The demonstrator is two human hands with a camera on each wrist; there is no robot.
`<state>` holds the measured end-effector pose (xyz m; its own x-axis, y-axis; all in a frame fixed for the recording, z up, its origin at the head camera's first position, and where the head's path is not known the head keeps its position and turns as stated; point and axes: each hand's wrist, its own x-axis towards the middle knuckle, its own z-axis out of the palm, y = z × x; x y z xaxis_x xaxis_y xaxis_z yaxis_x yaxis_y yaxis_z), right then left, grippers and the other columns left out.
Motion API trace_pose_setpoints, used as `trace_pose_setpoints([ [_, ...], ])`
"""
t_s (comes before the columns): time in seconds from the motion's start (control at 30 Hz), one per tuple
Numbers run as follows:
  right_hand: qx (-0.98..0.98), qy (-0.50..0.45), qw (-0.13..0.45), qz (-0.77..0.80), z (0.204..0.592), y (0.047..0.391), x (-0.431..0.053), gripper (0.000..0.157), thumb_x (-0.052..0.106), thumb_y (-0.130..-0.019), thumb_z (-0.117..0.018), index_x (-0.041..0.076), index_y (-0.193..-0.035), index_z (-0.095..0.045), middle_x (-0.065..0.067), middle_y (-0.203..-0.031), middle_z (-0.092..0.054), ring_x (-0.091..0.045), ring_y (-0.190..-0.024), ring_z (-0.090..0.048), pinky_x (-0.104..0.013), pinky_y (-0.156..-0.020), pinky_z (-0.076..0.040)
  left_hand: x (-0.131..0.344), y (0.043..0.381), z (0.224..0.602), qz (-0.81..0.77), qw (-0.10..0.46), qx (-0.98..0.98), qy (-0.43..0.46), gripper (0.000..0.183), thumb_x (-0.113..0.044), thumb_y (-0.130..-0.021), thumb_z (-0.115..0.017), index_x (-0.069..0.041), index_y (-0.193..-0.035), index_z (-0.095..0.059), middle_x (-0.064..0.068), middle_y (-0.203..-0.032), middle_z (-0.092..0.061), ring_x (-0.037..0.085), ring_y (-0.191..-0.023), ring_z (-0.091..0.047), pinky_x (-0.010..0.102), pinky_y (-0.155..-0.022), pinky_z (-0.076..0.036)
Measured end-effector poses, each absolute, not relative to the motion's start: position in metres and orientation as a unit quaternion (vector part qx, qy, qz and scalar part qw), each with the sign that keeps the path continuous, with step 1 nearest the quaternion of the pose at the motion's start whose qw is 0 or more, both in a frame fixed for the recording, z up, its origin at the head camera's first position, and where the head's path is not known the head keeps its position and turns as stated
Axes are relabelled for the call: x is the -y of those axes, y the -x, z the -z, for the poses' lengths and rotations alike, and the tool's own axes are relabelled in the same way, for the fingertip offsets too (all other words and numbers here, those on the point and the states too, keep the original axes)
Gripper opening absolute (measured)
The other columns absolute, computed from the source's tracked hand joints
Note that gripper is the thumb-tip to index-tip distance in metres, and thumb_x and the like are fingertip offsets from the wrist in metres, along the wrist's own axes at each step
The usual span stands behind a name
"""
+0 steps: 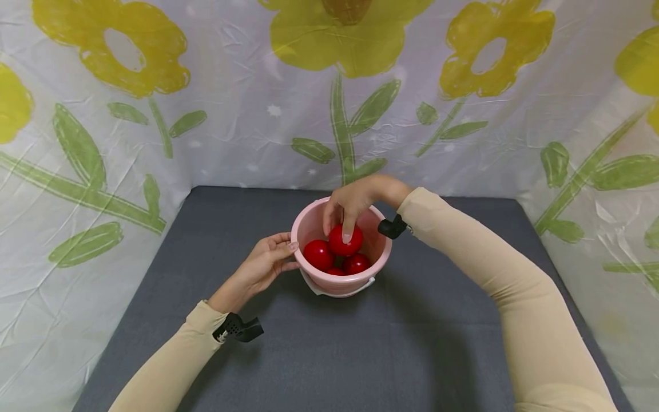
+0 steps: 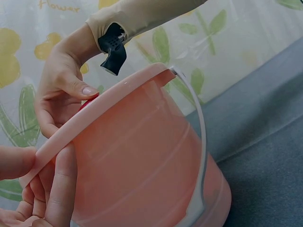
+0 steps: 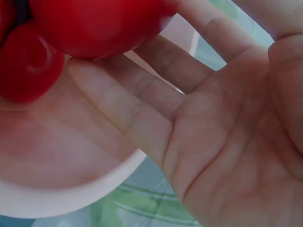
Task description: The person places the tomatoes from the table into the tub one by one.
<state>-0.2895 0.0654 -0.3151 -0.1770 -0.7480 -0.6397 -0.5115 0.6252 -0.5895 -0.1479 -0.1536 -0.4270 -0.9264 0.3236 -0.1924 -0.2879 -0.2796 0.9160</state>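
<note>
A pink bucket (image 1: 337, 283) stands on the table with several glossy red balls inside, among them a left ball (image 1: 317, 256) and a right ball (image 1: 357, 264). My left hand (image 1: 264, 264) pinches the bucket's rim at its left side, thumb on top and fingers below, as the left wrist view also shows. Reaching in from above, my right hand (image 1: 355, 200) holds an upper red ball (image 1: 337, 241) between thumb and fingers. In the right wrist view that held ball (image 3: 104, 23) rests against the fingertips, beside a smaller-looking ball (image 3: 31, 64). The lowest balls are partly hidden.
The bucket's white handle (image 2: 201, 137) hangs down on the near side. A dark grey cloth (image 1: 350, 355) covers the table. Behind and beside it hangs a pale curtain (image 1: 231, 114) with printed yellow flowers.
</note>
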Motion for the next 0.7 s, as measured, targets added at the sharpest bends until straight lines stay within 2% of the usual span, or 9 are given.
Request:
trace_pose_setpoints([
  [0.3, -0.764, 0.382, 0.503, 0.127, 0.316, 0.288, -0.068, 0.044, 0.018, -0.084, -0.076, 0.015, -0.127, -0.066, -0.009, -0.128, -0.064, -0.021, -0.113, -0.059, -0.039, -0.092, -0.06, 0.154, 0.148, 0.429, -0.797, 0.189, -0.574, -0.011, 0.039, -0.001, -0.099, -0.052, 0.008, -0.134, -0.037, 0.001, -0.102, -0.066, 0.01, -0.089, -0.068, 0.024, -0.074, -0.062],
  [0.47, -0.764, 0.399, 0.485, 0.147, 0.313, 0.292, -0.075, 0.046, 0.017, -0.087, -0.072, 0.009, -0.131, -0.062, -0.014, -0.133, -0.061, -0.024, -0.118, -0.058, -0.04, -0.096, -0.058, 0.153, 0.149, 0.429, -0.794, 0.187, -0.579, -0.01, 0.042, -0.001, -0.099, -0.052, 0.009, -0.136, -0.035, 0.002, -0.105, -0.065, 0.01, -0.091, -0.068, 0.026, -0.075, -0.063],
  [0.6, -0.769, 0.426, 0.444, 0.174, 0.309, 0.292, -0.083, 0.045, 0.016, -0.089, -0.07, 0.006, -0.133, -0.061, -0.016, -0.136, -0.061, -0.029, -0.123, -0.057, -0.038, -0.099, -0.056, 0.154, 0.151, 0.43, -0.782, 0.185, -0.595, -0.013, 0.048, -0.004, -0.099, -0.055, 0.01, -0.14, -0.034, 0.008, -0.113, -0.062, 0.011, -0.093, -0.068, 0.027, -0.077, -0.063],
  [0.7, -0.789, 0.445, 0.376, 0.195, 0.303, 0.285, -0.095, 0.047, 0.02, -0.091, -0.07, 0.009, -0.136, -0.06, -0.012, -0.139, -0.06, -0.029, -0.127, -0.055, -0.042, -0.107, -0.052, 0.158, 0.152, 0.429, -0.747, 0.17, -0.642, -0.029, 0.054, -0.009, -0.098, -0.058, 0.007, -0.144, -0.033, 0.016, -0.125, -0.055, 0.014, -0.1, -0.066, 0.03, -0.083, -0.062],
])
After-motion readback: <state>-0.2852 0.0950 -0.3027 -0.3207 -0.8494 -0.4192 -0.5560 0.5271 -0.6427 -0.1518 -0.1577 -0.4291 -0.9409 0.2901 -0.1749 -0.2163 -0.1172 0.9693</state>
